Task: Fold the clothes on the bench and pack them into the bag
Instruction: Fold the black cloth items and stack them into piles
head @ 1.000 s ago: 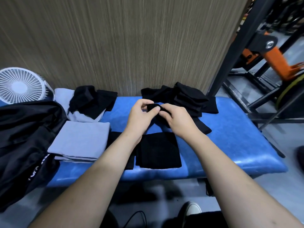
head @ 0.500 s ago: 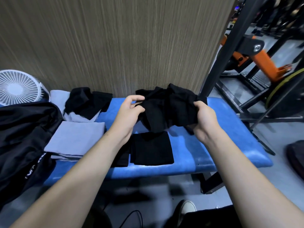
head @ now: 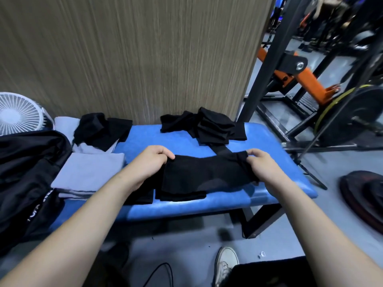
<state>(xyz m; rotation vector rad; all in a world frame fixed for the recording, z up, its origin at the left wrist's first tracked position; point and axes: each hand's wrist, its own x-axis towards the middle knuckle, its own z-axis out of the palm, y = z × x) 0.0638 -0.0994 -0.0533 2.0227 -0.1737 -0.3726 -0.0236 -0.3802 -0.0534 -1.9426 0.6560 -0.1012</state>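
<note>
A black garment (head: 205, 172) is stretched flat between my hands over the blue bench (head: 275, 162). My left hand (head: 151, 160) pinches its left edge and my right hand (head: 263, 164) grips its right edge. Under it lies a folded black piece (head: 182, 195). A folded grey stack (head: 89, 175) sits to the left. More unfolded black clothes (head: 209, 126) are heaped at the bench's back, and another black piece (head: 101, 130) lies on grey cloth at the back left. The black bag (head: 24, 172) rests at the left end.
A white fan (head: 18, 112) stands at the far left behind the bag. A wood-grain wall (head: 134, 59) backs the bench. A black and orange weight rack (head: 300, 75) and weight plates (head: 362, 195) stand to the right. My shoe (head: 226, 264) is below the bench.
My hands pulled one black garment off the back pile, drew apart, and lowered it spread wide over the folded black piece near the bench's front.
</note>
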